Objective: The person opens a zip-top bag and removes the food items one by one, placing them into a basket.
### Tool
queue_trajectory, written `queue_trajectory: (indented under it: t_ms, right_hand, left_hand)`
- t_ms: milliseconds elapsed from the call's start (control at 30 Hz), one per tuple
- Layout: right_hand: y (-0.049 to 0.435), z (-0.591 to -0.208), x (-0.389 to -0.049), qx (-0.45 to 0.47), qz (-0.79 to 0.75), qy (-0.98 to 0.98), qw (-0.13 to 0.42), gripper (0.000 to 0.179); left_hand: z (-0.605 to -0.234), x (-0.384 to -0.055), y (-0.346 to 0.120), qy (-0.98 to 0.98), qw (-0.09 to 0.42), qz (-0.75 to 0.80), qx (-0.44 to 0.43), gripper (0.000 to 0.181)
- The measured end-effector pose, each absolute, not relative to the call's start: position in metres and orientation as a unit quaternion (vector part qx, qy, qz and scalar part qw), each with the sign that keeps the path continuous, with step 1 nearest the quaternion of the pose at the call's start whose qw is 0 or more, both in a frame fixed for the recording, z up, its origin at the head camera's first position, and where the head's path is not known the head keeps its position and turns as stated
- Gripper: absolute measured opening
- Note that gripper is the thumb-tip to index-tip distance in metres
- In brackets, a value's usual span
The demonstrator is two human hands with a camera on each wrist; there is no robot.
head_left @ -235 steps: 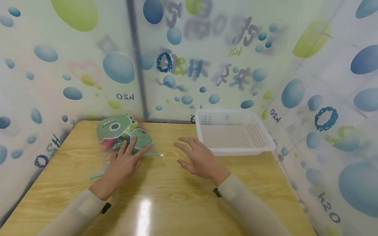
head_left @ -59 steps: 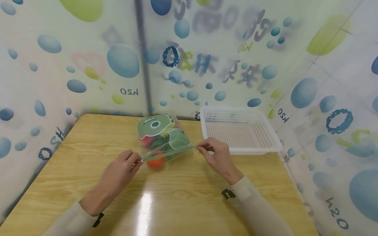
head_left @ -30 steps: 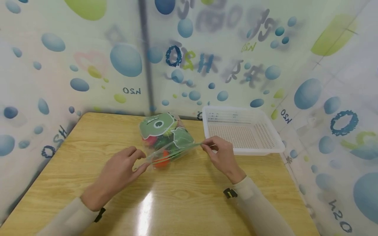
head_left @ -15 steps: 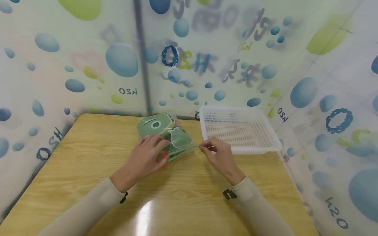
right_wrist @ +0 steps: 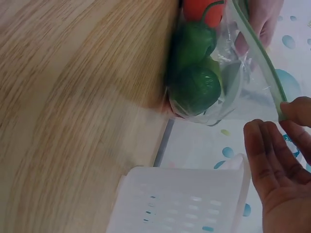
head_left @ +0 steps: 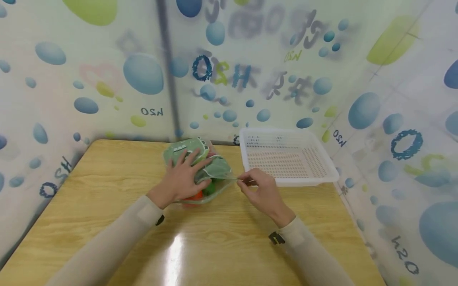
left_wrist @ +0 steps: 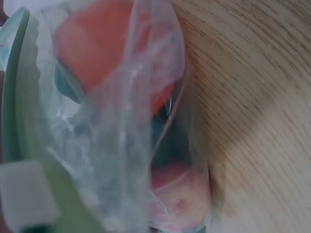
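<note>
A clear zip bag (head_left: 217,168) with green cartoon prints lies toward the back of the table, its mouth gaping toward me. My left hand (head_left: 180,178) rests on its top with fingers spread. My right hand (head_left: 262,194) pinches the bag's right corner between thumb and forefinger; the right wrist view shows the green zip strip (right_wrist: 262,53) ending there. Inside are dark green pepper-like pieces (right_wrist: 194,90) and an orange-red piece (right_wrist: 204,10) with a green stem. The left wrist view also shows a pinkish-yellow round fruit (left_wrist: 181,199) and a white block (left_wrist: 29,195) on the strip.
A white perforated plastic basket (head_left: 289,182) stands right of the bag, close behind my right hand. The wooden table (head_left: 222,246) meets a wall printed with blue and green dots at the back, with more printed walls at both sides.
The bag came from the left toward the middle. My left hand let go of the zip's left end and moved onto the bag's top; the mouth now gapes. My right hand keeps its corner.
</note>
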State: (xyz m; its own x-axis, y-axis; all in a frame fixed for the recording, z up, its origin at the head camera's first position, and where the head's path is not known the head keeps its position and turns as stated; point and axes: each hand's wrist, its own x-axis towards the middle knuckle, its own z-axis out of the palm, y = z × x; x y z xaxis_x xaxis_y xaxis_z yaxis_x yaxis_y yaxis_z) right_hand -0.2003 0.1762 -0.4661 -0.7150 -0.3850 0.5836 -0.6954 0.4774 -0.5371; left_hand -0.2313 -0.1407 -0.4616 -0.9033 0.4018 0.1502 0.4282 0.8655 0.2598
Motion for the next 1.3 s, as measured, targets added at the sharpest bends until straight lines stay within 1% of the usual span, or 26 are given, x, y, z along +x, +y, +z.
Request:
queue_trajectory:
  t_ms: [200, 400, 533, 700, 767, 867, 933, 1067, 1200, 1300]
  right_hand:
    - [0.167, -0.460, -0.195, 0.323, 0.372, -0.849, 0.191, 0.030]
    - [0.157, -0.453, -0.192, 0.330, 0.359, -0.844, 0.225, 0.039]
    - [0.145, -0.451, -0.190, 0.366, 0.340, -0.830, 0.248, 0.040]
    - [0.125, -0.453, -0.186, 0.439, 0.286, -0.814, 0.252, 0.039]
    - [0.117, -0.455, -0.186, 0.458, 0.265, -0.816, 0.233, 0.037]
    - [0.105, -0.459, -0.187, 0.465, 0.240, -0.831, 0.189, 0.032]
    - [0.098, -0.462, -0.189, 0.460, 0.228, -0.845, 0.152, 0.033]
    - [0.088, -0.466, -0.191, 0.432, 0.183, -0.878, 0.096, 0.037]
    - [0.082, -0.467, -0.191, 0.401, 0.144, -0.903, 0.061, 0.039]
    - [0.078, -0.465, -0.192, 0.379, 0.128, -0.916, 0.040, 0.041]
  left_hand:
    - [-0.461, -0.236, -0.147, -0.974, 0.007, -0.129, -0.183, 0.071]
    - [-0.460, -0.238, -0.152, -0.981, -0.018, -0.118, -0.155, 0.072]
    - [-0.460, -0.234, -0.154, -0.983, -0.024, -0.117, -0.137, 0.075]
    - [-0.459, -0.228, -0.153, -0.987, -0.030, -0.112, -0.113, 0.076]
    - [-0.457, -0.225, -0.153, -0.988, -0.032, -0.112, -0.097, 0.078]
    - [-0.455, -0.220, -0.155, -0.989, -0.027, -0.123, -0.078, 0.079]
    - [-0.452, -0.216, -0.157, -0.989, -0.014, -0.128, -0.076, 0.078]
    - [-0.450, -0.209, -0.159, -0.990, 0.018, -0.112, -0.083, 0.073]
    - [-0.449, -0.203, -0.158, -0.990, 0.047, -0.107, -0.080, 0.068]
    - [-0.449, -0.199, -0.158, -0.989, 0.055, -0.115, -0.071, 0.067]
